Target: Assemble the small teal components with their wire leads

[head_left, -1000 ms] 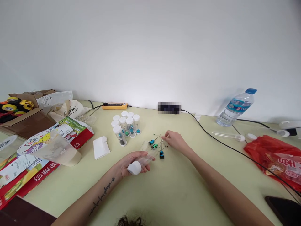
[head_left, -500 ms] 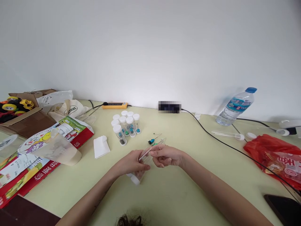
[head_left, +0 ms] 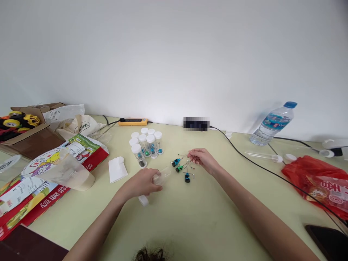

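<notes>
My left hand (head_left: pixel 144 183) is closed around a clear plastic tube (head_left: pixel 163 175), which lies tilted just above or on the table. A white cap (head_left: pixel 143 200) shows below that palm, at the tube's near end. My right hand (head_left: pixel 203 159) has its fingers pinched together beside several thin metal rods; whether one is between the fingertips I cannot make out. Under it lie a blue metal piece (head_left: pixel 176 162), a green one (head_left: pixel 179 168) and another blue one (head_left: pixel 187 177), each with a black disc-like end and thin stems.
Several white-capped tubes (head_left: pixel 151 145) with such pieces inside stand behind my left hand. A folded white paper (head_left: pixel 117 170) and a plastic cup (head_left: pixel 81 177) are to the left. On the right are a water bottle (head_left: pixel 273 123), a black cable (head_left: pixel 244 156) and a red bag (head_left: pixel 307 174).
My hands have moved apart: the left one to the left with the tube, the right one up and right toward the metal pieces. The metal rod no longer reaches into the tube.
</notes>
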`<control>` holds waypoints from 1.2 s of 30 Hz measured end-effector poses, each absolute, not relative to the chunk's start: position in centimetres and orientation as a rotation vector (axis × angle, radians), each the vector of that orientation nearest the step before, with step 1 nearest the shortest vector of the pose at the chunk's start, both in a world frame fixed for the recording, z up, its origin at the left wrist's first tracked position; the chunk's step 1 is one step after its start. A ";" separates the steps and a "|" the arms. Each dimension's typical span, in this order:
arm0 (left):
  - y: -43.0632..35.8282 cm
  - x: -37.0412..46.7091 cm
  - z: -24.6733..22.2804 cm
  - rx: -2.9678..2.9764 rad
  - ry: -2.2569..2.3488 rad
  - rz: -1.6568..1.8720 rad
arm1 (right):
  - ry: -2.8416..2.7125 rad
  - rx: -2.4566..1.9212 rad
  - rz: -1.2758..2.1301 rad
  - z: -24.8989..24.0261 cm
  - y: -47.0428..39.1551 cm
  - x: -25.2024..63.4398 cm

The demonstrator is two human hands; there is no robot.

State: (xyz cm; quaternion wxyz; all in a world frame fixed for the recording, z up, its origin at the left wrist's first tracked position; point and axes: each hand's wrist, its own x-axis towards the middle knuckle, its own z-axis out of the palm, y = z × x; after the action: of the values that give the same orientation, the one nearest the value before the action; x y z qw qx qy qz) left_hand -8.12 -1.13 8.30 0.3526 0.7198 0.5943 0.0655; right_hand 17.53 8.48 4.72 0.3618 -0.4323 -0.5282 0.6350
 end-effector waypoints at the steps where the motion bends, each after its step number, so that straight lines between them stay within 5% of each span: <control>1: -1.3 -7.9 8.5 2.055 1.672 0.115 | -1.327 -1.155 1.658 4.3 8.8 17.8; 6: -2.1 -5.8 8.0 2.681 2.093 -0.290 | -1.407 -1.293 1.651 3.0 9.3 18.1; 15: -1.7 -5.9 6.2 2.912 2.080 0.024 | -1.962 -1.483 0.792 6.1 6.2 15.9; 19: -1.4 -6.0 5.9 2.927 2.045 0.265 | -1.986 -1.127 1.303 8.6 3.5 13.8; 26: -1.6 -5.6 5.9 2.965 2.110 0.309 | -1.722 -1.071 1.644 7.5 3.4 13.5; 36: -1.6 -4.9 5.3 3.054 1.918 0.549 | -1.740 -0.984 1.504 6.0 3.9 12.6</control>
State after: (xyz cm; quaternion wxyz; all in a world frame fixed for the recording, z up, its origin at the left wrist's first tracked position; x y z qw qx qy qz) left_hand -4.87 -1.58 5.30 -0.2505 0.8105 0.5090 0.1457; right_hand 12.65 3.91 5.97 0.3144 -0.3733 -0.6604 0.5707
